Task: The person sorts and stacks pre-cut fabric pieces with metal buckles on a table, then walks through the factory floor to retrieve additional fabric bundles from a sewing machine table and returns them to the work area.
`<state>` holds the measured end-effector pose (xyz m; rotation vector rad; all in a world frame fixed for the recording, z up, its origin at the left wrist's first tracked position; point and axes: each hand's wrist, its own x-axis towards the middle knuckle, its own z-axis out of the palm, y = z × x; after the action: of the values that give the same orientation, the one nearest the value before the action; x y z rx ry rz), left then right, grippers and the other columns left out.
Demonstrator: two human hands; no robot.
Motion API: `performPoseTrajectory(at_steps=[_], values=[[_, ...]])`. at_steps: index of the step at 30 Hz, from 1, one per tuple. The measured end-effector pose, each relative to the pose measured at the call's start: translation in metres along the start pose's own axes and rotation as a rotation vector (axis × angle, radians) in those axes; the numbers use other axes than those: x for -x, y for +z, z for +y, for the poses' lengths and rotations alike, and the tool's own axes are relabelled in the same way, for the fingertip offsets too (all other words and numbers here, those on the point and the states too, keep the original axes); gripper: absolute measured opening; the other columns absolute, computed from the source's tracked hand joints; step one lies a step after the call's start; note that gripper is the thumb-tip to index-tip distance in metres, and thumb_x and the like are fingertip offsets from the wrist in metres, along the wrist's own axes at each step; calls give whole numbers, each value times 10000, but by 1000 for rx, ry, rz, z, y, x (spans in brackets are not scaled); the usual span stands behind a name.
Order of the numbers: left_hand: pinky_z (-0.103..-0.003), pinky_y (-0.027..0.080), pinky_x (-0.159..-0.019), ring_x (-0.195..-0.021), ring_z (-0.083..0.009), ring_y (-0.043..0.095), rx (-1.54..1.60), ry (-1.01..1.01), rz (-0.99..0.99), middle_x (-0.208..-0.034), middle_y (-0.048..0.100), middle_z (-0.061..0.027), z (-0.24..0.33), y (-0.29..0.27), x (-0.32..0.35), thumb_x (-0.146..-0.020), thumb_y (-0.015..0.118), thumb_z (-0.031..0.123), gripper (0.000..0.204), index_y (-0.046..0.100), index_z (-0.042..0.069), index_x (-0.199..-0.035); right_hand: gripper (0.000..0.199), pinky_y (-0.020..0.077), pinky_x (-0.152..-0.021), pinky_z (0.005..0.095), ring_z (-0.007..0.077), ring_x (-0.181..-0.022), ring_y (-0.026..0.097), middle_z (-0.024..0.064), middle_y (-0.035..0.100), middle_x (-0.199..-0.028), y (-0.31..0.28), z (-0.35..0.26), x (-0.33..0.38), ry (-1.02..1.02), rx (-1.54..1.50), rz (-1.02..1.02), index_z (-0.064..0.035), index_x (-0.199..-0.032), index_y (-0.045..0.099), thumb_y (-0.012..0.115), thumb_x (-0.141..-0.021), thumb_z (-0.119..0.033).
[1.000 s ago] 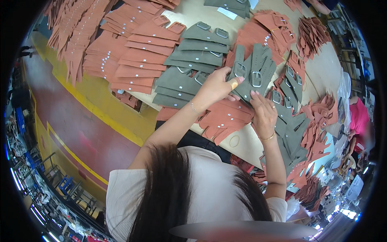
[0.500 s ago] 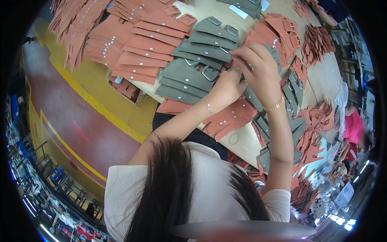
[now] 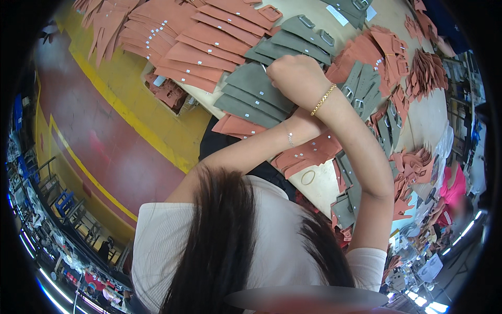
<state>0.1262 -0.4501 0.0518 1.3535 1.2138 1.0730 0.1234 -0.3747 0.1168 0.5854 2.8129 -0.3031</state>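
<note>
My right hand (image 3: 298, 76) is closed, knuckles up, over the buckled end of the uppermost dark grey leather piece (image 3: 256, 86) in the near stack. The fingertips are hidden under it, so what they hold does not show. My arms cross, the right over the left. Of my left hand (image 3: 312, 125) only a part near the wrist shows; the right forearm hides its fingers. Just beyond that forearm, several narrow grey leather straps (image 3: 361, 86) with metal buckles fan out; whether my left hand holds them cannot be seen.
Rows of overlapping orange-brown leather pieces (image 3: 209, 52) lie left of the grey ones, and more orange-brown bundles (image 3: 379, 49) at right. A rubber band (image 3: 308, 177) lies on the near table edge. A box of orange-brown parts (image 3: 170, 97) stands beside the table. A person in pink (image 3: 452, 183) is at right.
My right hand has moved left and away from my left hand to the grey stack. My right forearm now crosses over my left hand. The whole view has shifted slightly.
</note>
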Motion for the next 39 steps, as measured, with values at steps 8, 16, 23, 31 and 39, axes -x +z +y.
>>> performPoseTrajectory(at_steps=[8, 16, 23, 31, 39], values=[[-470, 441, -671, -751, -384, 614, -113, -66, 29, -803, 609, -229, 5, -3, -1, -870, 633, 204, 281, 526, -32, -980, 86, 549, -635, 377, 285, -737, 689, 88, 653, -842, 14, -38, -13, -167, -11, 83, -76, -742, 692, 614, -762, -106], [-489, 483, -729, -793, -418, 650, -128, -239, -19, -833, 644, -274, 18, -4, -13, -878, 634, 175, 262, 528, -48, -965, 123, 533, -637, 347, 251, -819, 706, 67, 710, -913, 21, -77, -28, -265, 74, -187, -112, -845, 744, 636, -789, -126], [-497, 494, -721, -786, -430, 653, -15, -236, 2, -829, 644, -273, 17, -6, -9, -881, 629, 143, 233, 521, -51, -954, 172, 538, -709, 335, 226, -960, 689, 59, 716, -1006, 24, -91, -31, -190, 143, -411, -120, -968, 743, 633, -840, -152], [-504, 443, -745, -839, -414, 629, -99, -225, 5, -843, 639, -259, 9, -2, -13, -864, 659, 174, 277, 538, -33, -1001, 170, 538, -726, 392, 295, -919, 674, 107, 692, -969, 4, -60, -19, -154, -185, -287, -78, -923, 722, 651, -797, -167], [-372, 536, -710, -833, -238, 659, -10, 180, 100, -943, 643, -146, 1, -5, -10, -909, 612, 215, 376, 531, -27, -1186, 214, 394, -544, 261, 87, -629, 512, 4, 508, -669, -57, -2, 36, 14, -1132, 302, -24, -735, 489, 665, -815, -118]])
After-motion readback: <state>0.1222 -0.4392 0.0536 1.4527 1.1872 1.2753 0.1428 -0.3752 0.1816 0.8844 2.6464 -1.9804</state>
